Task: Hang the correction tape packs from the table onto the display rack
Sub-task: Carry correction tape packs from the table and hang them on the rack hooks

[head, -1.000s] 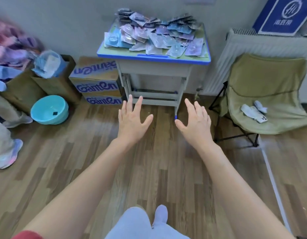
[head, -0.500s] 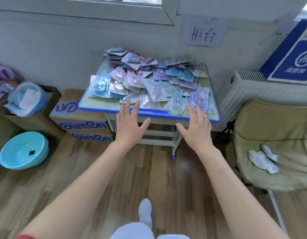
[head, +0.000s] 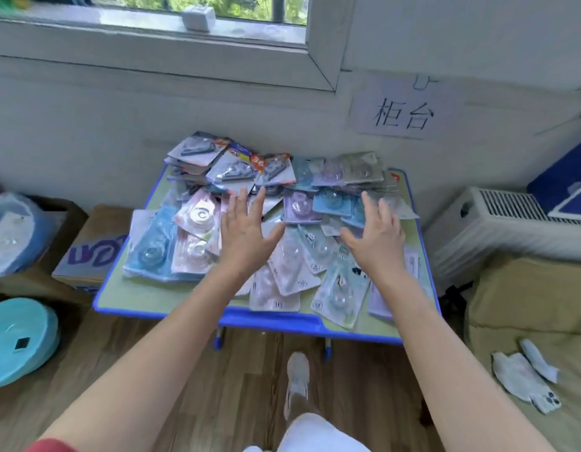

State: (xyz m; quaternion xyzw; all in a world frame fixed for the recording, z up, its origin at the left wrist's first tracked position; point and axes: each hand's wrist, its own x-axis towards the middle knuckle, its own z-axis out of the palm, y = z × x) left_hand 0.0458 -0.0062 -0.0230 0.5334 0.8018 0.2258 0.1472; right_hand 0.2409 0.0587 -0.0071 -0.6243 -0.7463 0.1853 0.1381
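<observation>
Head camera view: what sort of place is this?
Likely a spare room staged as a mock shop counter, not a real store: a small blue-edged desk heaped with correction tape packs, a paper sign on the wall, and cardboard boxes beside it.

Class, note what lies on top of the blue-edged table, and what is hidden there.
A heap of correction tape packs covers most of the table; bare green top shows near the front edge. The left hand and right hand, spread over the heap, hide packs beneath them.
</observation>
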